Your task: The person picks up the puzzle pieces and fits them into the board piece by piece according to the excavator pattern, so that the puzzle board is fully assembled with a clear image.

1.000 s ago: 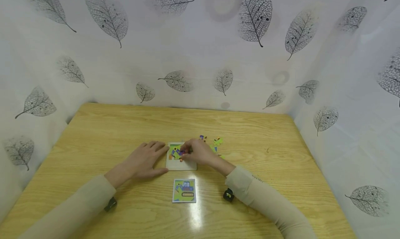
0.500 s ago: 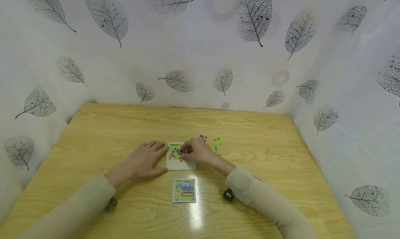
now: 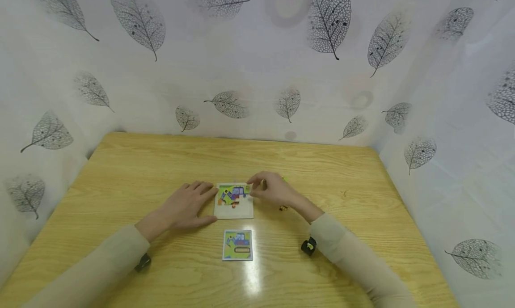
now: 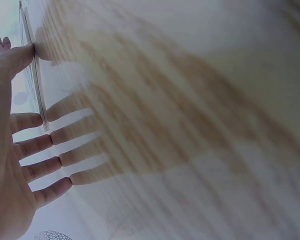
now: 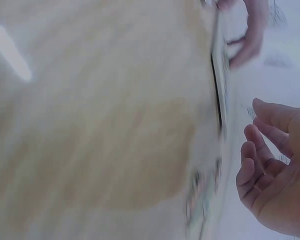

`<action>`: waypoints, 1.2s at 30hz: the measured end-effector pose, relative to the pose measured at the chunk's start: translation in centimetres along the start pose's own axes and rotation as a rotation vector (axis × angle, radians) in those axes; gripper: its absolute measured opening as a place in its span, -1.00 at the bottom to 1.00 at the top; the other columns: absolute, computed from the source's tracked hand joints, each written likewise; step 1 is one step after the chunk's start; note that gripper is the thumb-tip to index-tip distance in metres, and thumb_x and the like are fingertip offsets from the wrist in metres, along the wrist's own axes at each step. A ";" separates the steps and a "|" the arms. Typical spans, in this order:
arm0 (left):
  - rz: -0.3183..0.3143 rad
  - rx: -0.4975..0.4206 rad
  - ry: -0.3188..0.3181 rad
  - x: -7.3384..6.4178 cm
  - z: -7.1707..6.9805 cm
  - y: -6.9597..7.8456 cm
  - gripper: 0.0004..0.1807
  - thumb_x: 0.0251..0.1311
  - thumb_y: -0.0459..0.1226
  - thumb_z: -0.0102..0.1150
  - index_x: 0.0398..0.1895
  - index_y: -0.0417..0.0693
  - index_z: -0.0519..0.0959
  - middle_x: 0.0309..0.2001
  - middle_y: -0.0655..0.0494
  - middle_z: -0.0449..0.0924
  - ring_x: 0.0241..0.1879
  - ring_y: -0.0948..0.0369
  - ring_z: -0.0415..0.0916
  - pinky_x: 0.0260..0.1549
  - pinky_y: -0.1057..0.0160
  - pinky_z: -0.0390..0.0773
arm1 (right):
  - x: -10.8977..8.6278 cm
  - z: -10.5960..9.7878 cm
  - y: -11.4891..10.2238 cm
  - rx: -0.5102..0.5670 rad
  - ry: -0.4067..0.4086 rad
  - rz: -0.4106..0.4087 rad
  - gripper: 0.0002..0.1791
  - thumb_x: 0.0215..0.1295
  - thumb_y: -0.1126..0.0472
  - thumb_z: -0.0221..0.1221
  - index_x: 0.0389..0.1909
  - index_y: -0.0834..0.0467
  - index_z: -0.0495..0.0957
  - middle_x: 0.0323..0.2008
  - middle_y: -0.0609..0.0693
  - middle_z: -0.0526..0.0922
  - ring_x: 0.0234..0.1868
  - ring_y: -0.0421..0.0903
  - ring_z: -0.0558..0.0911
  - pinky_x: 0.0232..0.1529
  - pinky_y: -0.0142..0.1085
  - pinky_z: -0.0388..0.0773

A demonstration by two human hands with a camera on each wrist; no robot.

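A pale square puzzle tray (image 3: pixel 234 213) lies mid-table in the head view, its upper part filled with green, blue and purple jigsaw pieces (image 3: pixel 227 195). My left hand (image 3: pixel 192 206) rests flat beside the tray, fingertips and thumb at its left edge. In the left wrist view, those fingers (image 4: pixel 50 167) are spread straight on the table. My right hand (image 3: pixel 275 190) hovers at the tray's right edge, fingers loosely bent. Nothing shows between its thumb and fingers in the right wrist view, where the hand (image 5: pixel 280 170) hangs above the tabletop.
A small picture card (image 3: pixel 237 245) of an excavator lies in front of the tray. Loose puzzle pieces (image 3: pixel 283 208) lie right of the tray, partly hidden under my right hand. Leaf-patterned white cloth (image 3: pixel 257 66) stands behind the wooden table (image 3: pixel 161 156).
My right hand has left the tray's middle and moved right, uncovering blue and purple pieces at the upper right and now covering most loose pieces. The left hand has stayed still.
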State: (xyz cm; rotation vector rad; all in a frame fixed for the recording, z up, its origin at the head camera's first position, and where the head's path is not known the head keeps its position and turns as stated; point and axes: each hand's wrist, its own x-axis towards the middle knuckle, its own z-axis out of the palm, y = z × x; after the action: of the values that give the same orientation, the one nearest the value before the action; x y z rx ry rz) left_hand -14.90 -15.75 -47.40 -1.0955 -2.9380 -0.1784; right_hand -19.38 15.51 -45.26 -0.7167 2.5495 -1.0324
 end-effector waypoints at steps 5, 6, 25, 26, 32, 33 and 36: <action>-0.003 -0.004 -0.003 0.0 0.0 0.0 -0.09 0.31 0.32 0.19 0.52 -0.08 0.42 0.44 -0.15 0.46 0.38 -0.15 0.46 0.24 -0.25 0.60 | 0.3 -1.9 1.4 0.012 0.042 0.050 -0.62 0.40 0.19 0.37 0.20 0.15 0.68 -0.08 0.00 0.76 -0.34 -0.16 0.61 -0.37 -0.40 0.58; -0.005 -0.005 -0.008 0.0 0.0 0.0 -0.09 0.31 0.33 0.19 0.53 -0.08 0.41 0.45 -0.15 0.46 0.39 -0.15 0.46 0.25 -0.25 0.60 | 0.4 -2.2 1.6 0.008 0.044 0.061 -0.61 0.40 0.19 0.37 0.21 0.14 0.67 -0.07 0.00 0.75 -0.34 -0.17 0.61 -0.37 -0.40 0.57; -0.011 -0.011 -0.023 0.1 0.2 -0.1 -0.08 0.31 0.35 0.16 0.54 -0.06 0.40 0.46 -0.15 0.45 0.40 -0.14 0.44 0.27 -0.26 0.59 | 1.8 -3.0 4.2 -0.036 -0.005 0.080 -0.55 0.32 0.28 0.38 0.23 0.19 0.66 0.05 0.12 0.72 -0.22 -0.16 0.69 -0.15 -0.35 0.71; -0.010 -0.009 -0.022 0.1 0.2 -0.1 -0.08 0.31 0.35 0.16 0.54 -0.06 0.40 0.46 -0.14 0.45 0.40 -0.14 0.44 0.27 -0.25 0.59 | 1.9 -3.0 4.2 -0.039 -0.011 0.078 -0.56 0.33 0.28 0.38 0.23 0.20 0.65 0.06 0.13 0.72 -0.21 -0.15 0.69 -0.14 -0.35 0.71; -0.010 -0.013 -0.011 0.1 0.2 -0.1 -0.08 0.30 0.33 0.19 0.53 -0.07 0.41 0.45 -0.15 0.45 0.39 -0.15 0.45 0.26 -0.26 0.59 | 2.2 -3.3 4.0 -0.053 -0.023 0.096 -0.53 0.31 0.25 0.40 0.23 0.20 0.65 0.02 0.10 0.74 -0.10 -0.08 0.70 -0.03 -0.25 0.73; -0.011 -0.016 -0.010 0.1 0.1 -0.1 -0.08 0.29 0.33 0.20 0.53 -0.07 0.41 0.45 -0.15 0.46 0.39 -0.15 0.45 0.26 -0.26 0.59 | 2.2 -3.3 4.0 -0.055 -0.022 0.101 -0.53 0.30 0.23 0.41 0.23 0.20 0.65 0.01 0.09 0.74 -0.06 -0.07 0.70 0.01 -0.23 0.73; -0.009 -0.017 -0.011 0.1 0.1 0.0 -0.08 0.30 0.33 0.20 0.53 -0.07 0.41 0.45 -0.16 0.46 0.39 -0.15 0.45 0.27 -0.26 0.58 | 2.3 -3.3 4.3 -0.064 -0.019 0.109 -0.53 0.32 0.19 0.43 0.22 0.19 0.66 -0.02 0.08 0.74 -0.01 -0.05 0.69 0.07 -0.20 0.71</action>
State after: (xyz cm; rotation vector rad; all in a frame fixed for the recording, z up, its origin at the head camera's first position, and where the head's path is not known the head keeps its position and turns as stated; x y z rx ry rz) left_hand -14.99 -15.71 -47.51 -1.0893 -2.9571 -0.1976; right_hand -24.21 18.76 -46.20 -0.5942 2.5837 -0.9082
